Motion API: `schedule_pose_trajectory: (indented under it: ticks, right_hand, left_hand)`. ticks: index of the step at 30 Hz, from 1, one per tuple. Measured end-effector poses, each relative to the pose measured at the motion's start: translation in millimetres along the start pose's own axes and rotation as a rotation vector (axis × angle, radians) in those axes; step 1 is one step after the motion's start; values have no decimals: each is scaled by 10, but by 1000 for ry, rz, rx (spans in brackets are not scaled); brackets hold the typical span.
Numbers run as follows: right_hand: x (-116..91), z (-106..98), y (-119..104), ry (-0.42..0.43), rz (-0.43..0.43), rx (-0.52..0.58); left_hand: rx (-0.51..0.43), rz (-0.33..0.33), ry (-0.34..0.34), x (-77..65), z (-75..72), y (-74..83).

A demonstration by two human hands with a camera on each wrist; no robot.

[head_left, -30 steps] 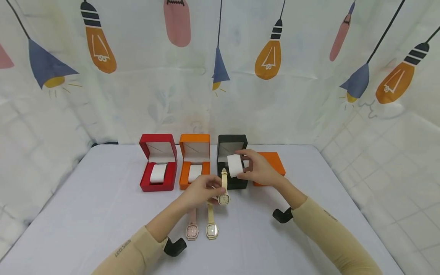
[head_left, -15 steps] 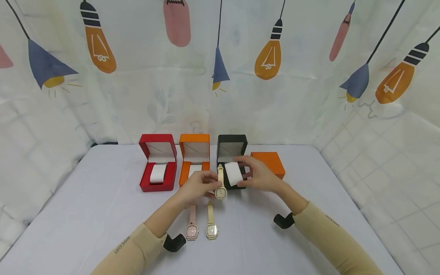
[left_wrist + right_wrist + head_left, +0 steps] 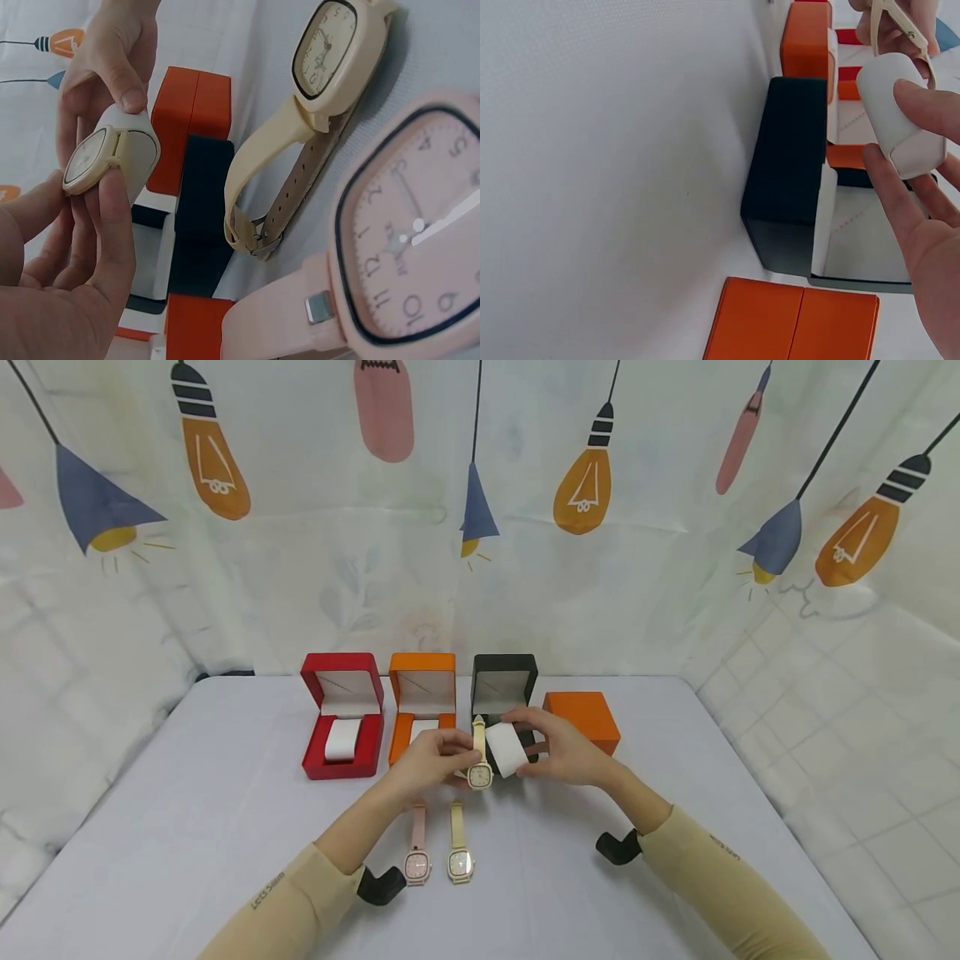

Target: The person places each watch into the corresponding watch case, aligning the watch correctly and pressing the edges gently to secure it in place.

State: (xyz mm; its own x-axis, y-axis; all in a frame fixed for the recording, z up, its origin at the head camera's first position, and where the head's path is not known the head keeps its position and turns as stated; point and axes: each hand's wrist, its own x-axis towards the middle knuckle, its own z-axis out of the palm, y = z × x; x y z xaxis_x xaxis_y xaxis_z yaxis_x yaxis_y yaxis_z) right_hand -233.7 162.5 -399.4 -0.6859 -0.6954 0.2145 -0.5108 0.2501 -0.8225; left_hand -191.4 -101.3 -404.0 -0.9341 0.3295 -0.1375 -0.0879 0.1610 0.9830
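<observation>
My left hand (image 3: pixel 435 764) pinches a cream wristwatch (image 3: pixel 480 775) by its case and strap. White and rounded, a watch cushion (image 3: pixel 506 748) is gripped between the thumb and fingers of my right hand (image 3: pixel 566 750). In the right wrist view the watch's strap loop (image 3: pixel 904 30) is right at the cushion's end. Behind both hands stands an open dark green watch box (image 3: pixel 504 670), its base partly hidden by them. A pink watch (image 3: pixel 417 865) and a pale yellow watch (image 3: pixel 460 863) lie on the white cloth, nearer to me.
An open red box (image 3: pixel 341 768) and an open orange box (image 3: pixel 422 662), each with a white cushion inside, stand left of the green one. To its right is a closed orange box (image 3: pixel 581 717). A printed curtain (image 3: pixel 315 568) hangs behind the table.
Both hands have drawn slightly toward me and left, out from over the green box. The watch has risen a little, and the cushion has tilted and come nearer to it.
</observation>
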Motion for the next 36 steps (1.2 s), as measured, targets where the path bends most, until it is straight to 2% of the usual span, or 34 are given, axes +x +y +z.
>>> schedule_pose_trajectory:
  ticks: [7, 13, 27, 31, 36]
  right_hand:
    - [-25, 1, 15, -42, -39, 13]
    - [-30, -1, 10, -63, -29, 60]
    - [-14, 59, 34, -38, -20, 92]
    - [-10, 63, 18, -15, -19, 101]
    - [-13, 66, 21, 14, -31, 124]
  left_hand:
    - [-14, -13, 9, 5, -4, 6]
    - [-16, -22, 4, -1, -10, 24]
    - [-11, -51, -42, 27, -3, 33]
    - [-17, -51, -21, 39, 8, 29]
    - [-8, -16, 21, 37, 37, 25]
